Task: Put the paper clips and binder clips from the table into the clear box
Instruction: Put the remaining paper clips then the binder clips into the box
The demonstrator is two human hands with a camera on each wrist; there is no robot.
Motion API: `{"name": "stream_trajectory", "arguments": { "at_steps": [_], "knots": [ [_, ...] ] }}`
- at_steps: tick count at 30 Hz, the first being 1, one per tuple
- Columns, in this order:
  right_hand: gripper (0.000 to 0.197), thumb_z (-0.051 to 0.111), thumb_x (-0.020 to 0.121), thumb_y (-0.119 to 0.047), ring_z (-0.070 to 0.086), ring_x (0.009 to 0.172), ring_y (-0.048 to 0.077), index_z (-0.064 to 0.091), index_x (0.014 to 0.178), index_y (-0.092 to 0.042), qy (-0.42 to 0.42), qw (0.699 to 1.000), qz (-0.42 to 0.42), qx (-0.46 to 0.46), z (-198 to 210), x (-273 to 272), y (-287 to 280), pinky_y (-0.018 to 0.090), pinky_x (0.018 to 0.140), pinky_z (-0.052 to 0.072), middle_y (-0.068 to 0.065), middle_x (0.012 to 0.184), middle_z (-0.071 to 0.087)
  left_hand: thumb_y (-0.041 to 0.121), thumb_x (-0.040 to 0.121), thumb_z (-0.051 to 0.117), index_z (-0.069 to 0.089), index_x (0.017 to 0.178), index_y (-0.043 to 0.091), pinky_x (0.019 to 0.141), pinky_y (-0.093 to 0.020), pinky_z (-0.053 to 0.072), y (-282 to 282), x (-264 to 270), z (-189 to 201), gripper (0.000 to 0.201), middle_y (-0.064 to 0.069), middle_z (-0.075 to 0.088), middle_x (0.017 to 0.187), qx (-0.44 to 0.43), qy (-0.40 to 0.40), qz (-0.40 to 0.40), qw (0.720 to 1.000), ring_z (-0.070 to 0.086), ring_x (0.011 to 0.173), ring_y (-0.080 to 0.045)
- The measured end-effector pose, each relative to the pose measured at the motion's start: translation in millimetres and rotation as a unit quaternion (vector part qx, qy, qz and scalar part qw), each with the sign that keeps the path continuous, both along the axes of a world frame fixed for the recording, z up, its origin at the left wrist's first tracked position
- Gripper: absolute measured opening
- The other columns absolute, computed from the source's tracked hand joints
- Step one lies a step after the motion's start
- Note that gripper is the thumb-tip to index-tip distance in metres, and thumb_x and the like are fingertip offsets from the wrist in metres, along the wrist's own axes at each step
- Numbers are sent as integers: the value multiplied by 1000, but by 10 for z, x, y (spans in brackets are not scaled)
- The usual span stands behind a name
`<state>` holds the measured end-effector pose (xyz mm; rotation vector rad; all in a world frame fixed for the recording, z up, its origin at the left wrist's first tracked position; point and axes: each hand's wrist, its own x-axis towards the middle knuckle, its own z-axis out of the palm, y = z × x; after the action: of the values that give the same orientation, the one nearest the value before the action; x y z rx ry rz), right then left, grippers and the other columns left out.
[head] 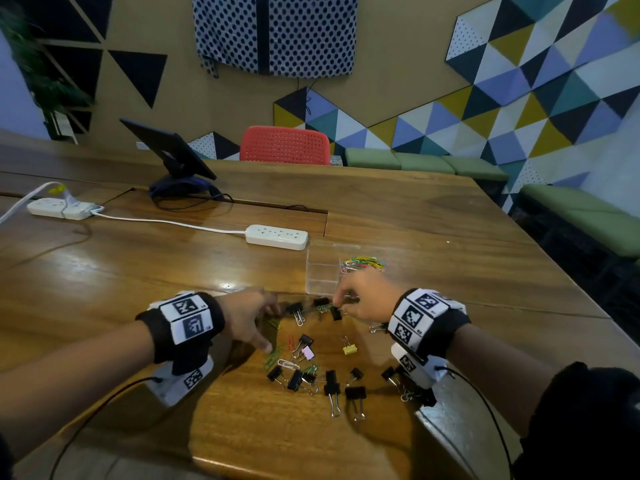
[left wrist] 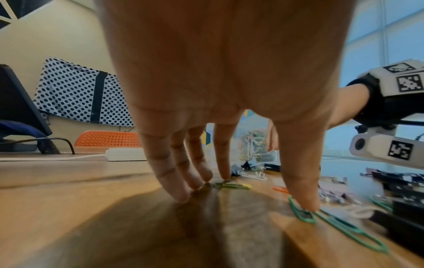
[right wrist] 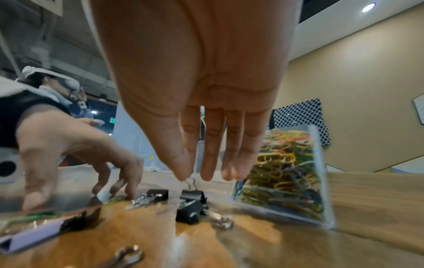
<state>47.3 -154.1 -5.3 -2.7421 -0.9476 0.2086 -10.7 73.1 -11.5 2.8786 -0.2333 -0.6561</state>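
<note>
The clear box [head: 322,271] stands just beyond my hands, with coloured paper clips [head: 362,263] piled in its right compartment [right wrist: 298,172]. Black binder clips [head: 330,384], a yellow one [head: 349,348], a pink one [head: 307,353] and loose paper clips [head: 287,363] lie scattered on the table. My right hand [head: 341,301] [right wrist: 195,177] hangs in front of the box, thumb and forefinger pinching the wire handle of a black binder clip [right wrist: 191,196]. My left hand [head: 270,329] [left wrist: 266,192] is spread, its thumb pressing a green paper clip [left wrist: 302,214] and a fingertip touching a yellow-green one [left wrist: 229,185].
A white power strip [head: 277,236] lies just behind the box, its cable running left to a second strip [head: 60,207]. A tablet on a stand [head: 169,147] and a red chair [head: 284,145] are farther back. The table's edge [head: 450,441] runs close at my right.
</note>
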Motion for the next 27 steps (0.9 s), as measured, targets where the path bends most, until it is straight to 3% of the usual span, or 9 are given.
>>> {"name": "stream_trajectory", "arguments": {
  "at_steps": [5, 13, 15, 17, 19, 22, 24, 27],
  "knots": [
    [25, 54, 91, -19, 60, 107, 21, 63, 114, -11, 11, 996, -36, -86, -96, 51, 223, 35, 93, 50, 6, 114, 65, 38, 73, 73, 49, 119, 24, 81, -23, 44, 20, -48, -142, 54, 7, 44, 110, -24, -31, -16, 999, 47, 98, -10],
    [17, 60, 87, -15, 63, 95, 27, 65, 99, -5, -17, 990, -51, -132, -109, 135, 457, 37, 85, 53, 12, 101, 67, 26, 82, 66, 60, 102, 19, 66, -12, 38, -28, -100, -206, 22, 11, 55, 94, -61, -49, -42, 996, 51, 89, -6],
    [7, 57, 86, -9, 61, 88, 26, 63, 86, -6, -22, 989, -52, -135, -117, 140, 484, 36, 84, 54, 11, 92, 64, 25, 84, 64, 62, 101, 18, 68, -12, 39, -45, -115, -199, 19, 8, 59, 95, -52, -50, -51, 996, 53, 90, -6],
    [21, 52, 86, -6, 56, 79, 23, 50, 67, -13, -20, 990, -52, -128, -135, 144, 494, 35, 83, 54, 9, 84, 57, 27, 86, 62, 62, 103, 17, 75, -16, 40, -58, -130, -192, 20, 2, 62, 103, -19, -57, -69, 996, 55, 94, -11],
    [29, 50, 87, -5, 59, 82, 26, 41, 61, -16, -2, 990, -55, -130, -138, 139, 484, 37, 85, 54, 10, 84, 57, 29, 89, 58, 59, 103, 16, 79, -22, 41, -69, -132, -204, 20, -1, 61, 107, 20, -67, -92, 993, 56, 98, -15],
    [12, 51, 87, -6, 65, 94, 28, 57, 77, -8, 36, 989, -59, -132, -164, 161, 442, 39, 86, 55, 12, 95, 66, 28, 91, 54, 57, 102, 16, 78, -22, 39, -93, -134, -227, 17, -3, 59, 108, 42, -68, -113, 990, 54, 98, -17],
    [15, 52, 86, -8, 65, 94, 27, 64, 93, -1, 50, 989, -67, -122, -193, 181, 403, 39, 84, 56, 14, 99, 68, 26, 91, 54, 57, 102, 16, 78, -20, 38, -110, -127, -227, 15, -2, 59, 108, 31, -72, -116, 990, 54, 99, -16],
    [19, 52, 85, -8, 65, 94, 26, 65, 96, 0, 45, 992, -66, -102, -205, 159, 353, 39, 84, 55, 15, 99, 68, 23, 89, 57, 58, 104, 14, 79, -18, 40, -133, -113, -182, 17, -2, 61, 108, 0, -84, -118, 990, 56, 101, -14]
  ]
}}
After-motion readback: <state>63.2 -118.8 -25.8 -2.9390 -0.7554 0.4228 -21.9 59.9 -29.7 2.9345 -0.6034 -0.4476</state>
